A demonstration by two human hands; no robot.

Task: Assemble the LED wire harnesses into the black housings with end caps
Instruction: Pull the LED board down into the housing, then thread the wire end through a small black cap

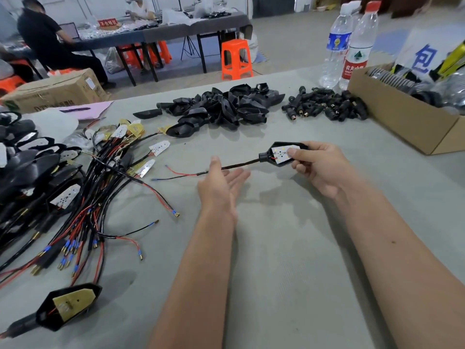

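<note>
Housing (285,154) with LED board pinched in right grip (319,170), left grip (221,187) hanging slack beside its wire (236,166), housings pile (221,107) lying beyond.

cardboard box (402,117) cut off at right edge, contents blurred, finished assemblies (22,167) cropped at left, LED board (283,153) partly hidden under right hand (319,167) thumb
</note>
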